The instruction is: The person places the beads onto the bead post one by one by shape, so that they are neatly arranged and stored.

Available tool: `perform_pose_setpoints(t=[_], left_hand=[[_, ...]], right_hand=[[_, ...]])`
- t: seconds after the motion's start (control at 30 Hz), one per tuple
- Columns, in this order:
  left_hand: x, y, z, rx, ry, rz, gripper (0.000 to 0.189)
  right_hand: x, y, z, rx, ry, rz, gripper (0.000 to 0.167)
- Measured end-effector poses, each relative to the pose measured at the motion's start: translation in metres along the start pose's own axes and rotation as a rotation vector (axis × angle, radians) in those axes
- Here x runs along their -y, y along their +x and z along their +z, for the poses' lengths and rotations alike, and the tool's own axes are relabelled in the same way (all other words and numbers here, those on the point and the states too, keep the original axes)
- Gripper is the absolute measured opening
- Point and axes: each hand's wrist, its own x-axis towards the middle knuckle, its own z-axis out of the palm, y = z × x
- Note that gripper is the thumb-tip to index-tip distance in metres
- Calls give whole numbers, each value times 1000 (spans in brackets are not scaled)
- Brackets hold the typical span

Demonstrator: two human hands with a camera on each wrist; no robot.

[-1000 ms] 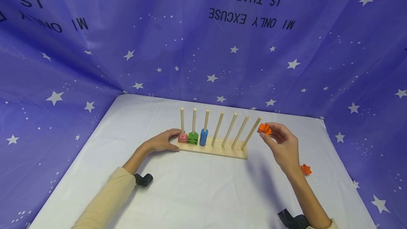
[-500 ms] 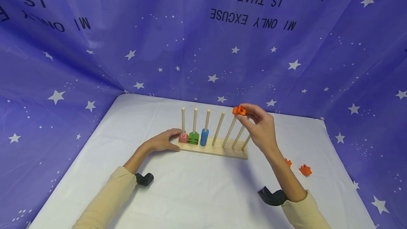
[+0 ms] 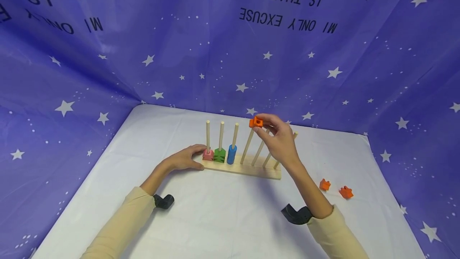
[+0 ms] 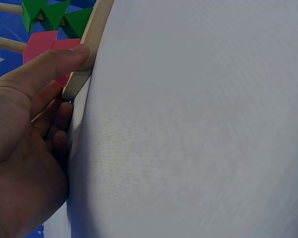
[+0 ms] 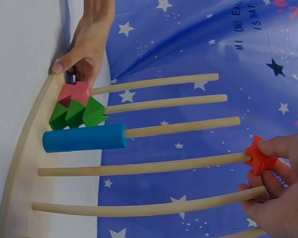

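My right hand (image 3: 278,139) pinches an orange star-shaped block (image 5: 260,155) between thumb and fingers. The star sits at the top end of the fourth peg (image 5: 149,166) from the left, the peg's tip right at its hole. My left hand (image 3: 183,158) grips the left end of the wooden base (image 3: 258,172), thumb along its front edge in the left wrist view. On the first three pegs sit pink blocks (image 5: 73,94), green blocks (image 3: 219,155) and a blue cylinder stack (image 5: 84,138). The pegs to the right of the fourth bear nothing and are partly hidden by my right hand.
Two more orange star blocks lie on the white cloth to the right: a nearer-in star (image 3: 325,184) and an outer star (image 3: 346,192). A purple star-printed curtain (image 3: 215,51) rises behind the table (image 3: 223,215). Black wrist mounts (image 3: 296,214) stick out from both forearms.
My right hand has carried the orange star leftward from beyond the right end of the rack to the fourth peg's tip. The left hand has stayed on the base.
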Motion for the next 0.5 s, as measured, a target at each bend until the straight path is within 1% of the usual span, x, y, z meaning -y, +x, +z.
perform_pose_setpoints(t=[0.17,0.23,0.3,0.4,0.43,0.5], left_hand=[[-1,0,0,0,-7,8,80],[-2,0,0,0,-4,10,80],[-2,0,-1,0,-1,9,80],[-2,0,-1,1,0,2,80],[-1,0,-1,1,-1,2,80],[-1,1,0,1,-9,1,80]], right_hand=[[-7,-3,8,17,-87,64,33],[-11,-6,12,2,-82,82,36],[-17,-9,16,-27,-38,103,39],[-27,-15,23,-76,69,154,45],[-31,-18,25,-90,105,173,45],[-40,-23,30,-109,144,216,44]])
